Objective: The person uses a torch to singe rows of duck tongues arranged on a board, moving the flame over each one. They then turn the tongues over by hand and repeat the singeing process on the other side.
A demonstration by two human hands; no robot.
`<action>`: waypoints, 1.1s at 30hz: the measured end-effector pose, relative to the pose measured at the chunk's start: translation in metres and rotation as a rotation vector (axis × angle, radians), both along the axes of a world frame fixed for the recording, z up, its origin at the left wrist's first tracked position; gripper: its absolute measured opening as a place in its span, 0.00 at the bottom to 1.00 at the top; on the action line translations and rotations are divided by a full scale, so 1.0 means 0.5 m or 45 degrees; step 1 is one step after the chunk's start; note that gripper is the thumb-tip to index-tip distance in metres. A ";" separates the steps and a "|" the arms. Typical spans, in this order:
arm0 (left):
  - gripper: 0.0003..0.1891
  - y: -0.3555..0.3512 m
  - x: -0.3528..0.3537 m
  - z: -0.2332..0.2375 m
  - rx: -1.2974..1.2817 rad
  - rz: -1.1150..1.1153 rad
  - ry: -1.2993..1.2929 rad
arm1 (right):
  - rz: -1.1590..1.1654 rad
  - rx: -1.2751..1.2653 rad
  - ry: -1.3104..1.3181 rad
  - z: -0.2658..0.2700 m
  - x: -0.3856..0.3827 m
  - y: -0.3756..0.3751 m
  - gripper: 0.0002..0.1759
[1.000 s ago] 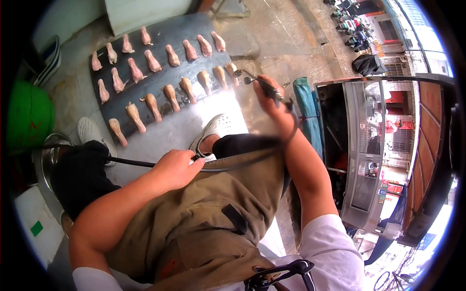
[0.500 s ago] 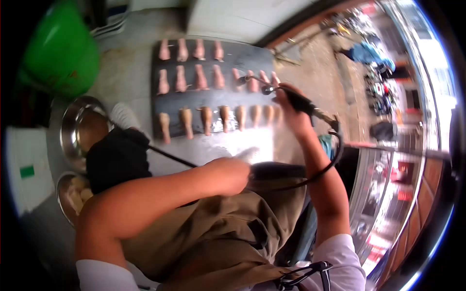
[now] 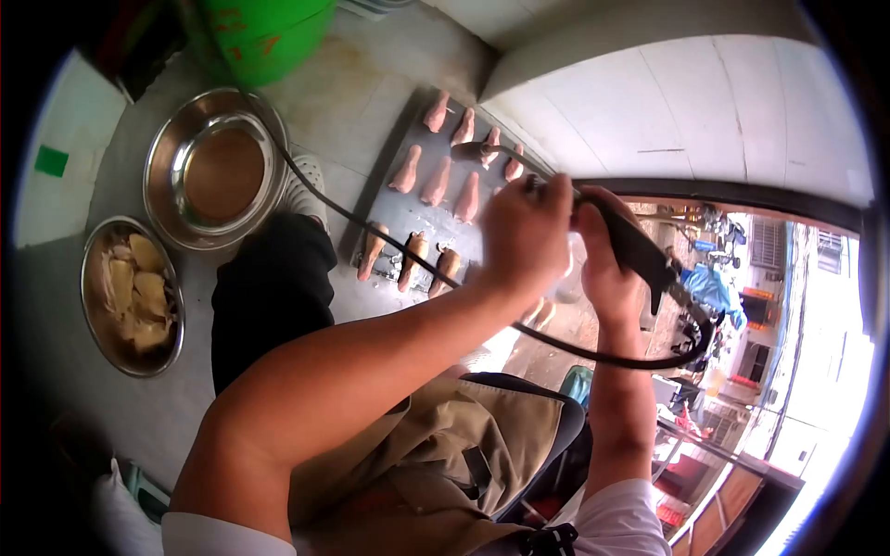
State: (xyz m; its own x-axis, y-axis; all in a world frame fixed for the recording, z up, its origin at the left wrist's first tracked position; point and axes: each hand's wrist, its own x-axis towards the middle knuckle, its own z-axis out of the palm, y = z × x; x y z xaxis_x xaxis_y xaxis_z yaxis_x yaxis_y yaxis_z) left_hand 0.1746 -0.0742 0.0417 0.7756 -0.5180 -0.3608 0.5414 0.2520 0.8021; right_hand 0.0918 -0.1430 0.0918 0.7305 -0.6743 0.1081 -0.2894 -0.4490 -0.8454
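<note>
The right hand [image 3: 609,271] is closed around the torch [image 3: 630,245], its long axis going from ten o'clock to four. The left hand [image 3: 524,232], nearer to the nozzle [image 3: 471,151], is by the neck; whether it grasps, I cannot tell. Poultry legs [image 3: 437,181] lie at ten o'clock from the right hand.

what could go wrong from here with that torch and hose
The left hand is up close to the metal neck of the torch, so it might get burned if that is hot; I can't make out a flame. The black hose crosses in front of the drumsticks and might knock some if it sags.
</note>
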 end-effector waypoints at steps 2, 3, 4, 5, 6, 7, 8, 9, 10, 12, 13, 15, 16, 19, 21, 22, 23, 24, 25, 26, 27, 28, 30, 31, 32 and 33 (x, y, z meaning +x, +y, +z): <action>0.22 0.010 0.002 0.006 0.049 -0.043 -0.110 | -0.020 -0.063 -0.042 -0.004 -0.008 0.004 0.15; 0.21 0.019 0.004 0.011 0.046 -0.121 -0.133 | -0.021 -0.113 -0.036 -0.006 -0.015 0.003 0.15; 0.21 0.028 0.004 0.017 0.042 -0.203 -0.156 | -0.026 -0.164 -0.031 -0.007 -0.023 0.000 0.15; 0.21 0.038 0.008 0.032 0.063 -0.204 -0.174 | -0.031 -0.216 -0.028 -0.005 -0.029 -0.001 0.15; 0.21 0.036 0.006 0.025 0.059 -0.191 -0.276 | -0.036 -0.210 -0.006 -0.001 -0.032 0.002 0.16; 0.21 0.032 0.001 0.013 0.056 -0.177 -0.376 | -0.039 -0.203 0.017 0.004 -0.035 0.005 0.16; 0.21 0.035 0.003 0.014 0.045 -0.179 -0.410 | -0.040 -0.195 0.039 0.006 -0.036 0.007 0.16; 0.22 0.038 0.004 0.016 0.033 -0.180 -0.444 | -0.050 -0.181 0.008 0.001 -0.039 0.006 0.16; 0.22 0.042 0.005 0.019 0.014 -0.200 -0.412 | -0.050 -0.198 0.010 0.001 -0.039 0.009 0.16; 0.22 0.044 -0.001 0.022 -0.005 -0.185 -0.394 | -0.053 -0.236 0.017 0.005 -0.043 0.015 0.16; 0.22 0.039 -0.004 0.019 0.001 -0.152 -0.410 | -0.045 -0.246 0.010 0.005 -0.043 0.015 0.16; 0.23 0.040 -0.009 0.019 0.002 -0.133 -0.394 | -0.030 -0.264 -0.002 0.001 -0.046 0.014 0.16; 0.23 0.041 -0.010 0.019 -0.002 -0.145 -0.364 | -0.030 -0.255 0.013 0.003 -0.045 0.015 0.15; 0.23 0.054 -0.006 0.032 0.010 -0.211 -0.240 | -0.026 -0.245 0.032 0.010 -0.044 0.023 0.15; 0.23 0.057 0.002 0.036 0.022 -0.234 -0.215 | -0.019 -0.254 0.008 0.011 -0.036 0.025 0.15; 0.23 0.058 0.002 0.035 0.022 -0.230 -0.238 | -0.025 -0.258 0.010 0.011 -0.038 0.026 0.15; 0.23 0.059 -0.001 0.033 0.022 -0.226 -0.259 | -0.030 -0.262 0.015 0.010 -0.042 0.027 0.15; 0.23 0.058 -0.002 0.033 0.014 -0.223 -0.244 | -0.035 -0.266 0.019 0.010 -0.043 0.028 0.15; 0.23 0.058 -0.004 0.033 0.006 -0.221 -0.230 | -0.031 -0.269 0.021 0.011 -0.043 0.028 0.15; 0.23 0.058 -0.005 0.031 -0.001 -0.218 -0.216 | -0.027 -0.273 0.023 0.012 -0.042 0.029 0.15; 0.23 0.056 -0.003 0.027 -0.006 -0.227 -0.245 | -0.022 -0.275 0.025 0.012 -0.039 0.029 0.15; 0.23 0.054 0.004 0.025 -0.010 -0.237 -0.274 | -0.023 -0.269 0.022 0.014 -0.032 0.029 0.15; 0.23 0.056 0.005 0.027 -0.025 -0.243 -0.249 | -0.024 -0.267 0.018 0.014 -0.033 0.030 0.15; 0.23 0.057 0.003 0.031 -0.033 -0.240 -0.194 | -0.012 -0.349 0.048 0.015 -0.036 0.025 0.15; 0.23 0.059 0.000 0.036 -0.040 -0.236 -0.138 | 0.001 -0.431 0.079 0.017 -0.037 0.017 0.15; 0.21 0.063 -0.005 0.042 -0.015 -0.281 -0.088 | 0.014 -0.511 0.109 0.020 -0.033 0.014 0.14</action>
State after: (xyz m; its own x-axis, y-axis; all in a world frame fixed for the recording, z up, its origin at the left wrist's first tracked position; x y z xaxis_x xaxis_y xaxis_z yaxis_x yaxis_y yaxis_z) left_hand 0.1722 -0.0429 0.0627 0.6659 -0.6814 -0.3037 0.5283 0.1433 0.8369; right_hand 0.0752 -0.1358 0.1017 0.7553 -0.5830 0.2994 -0.3444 -0.7418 -0.5755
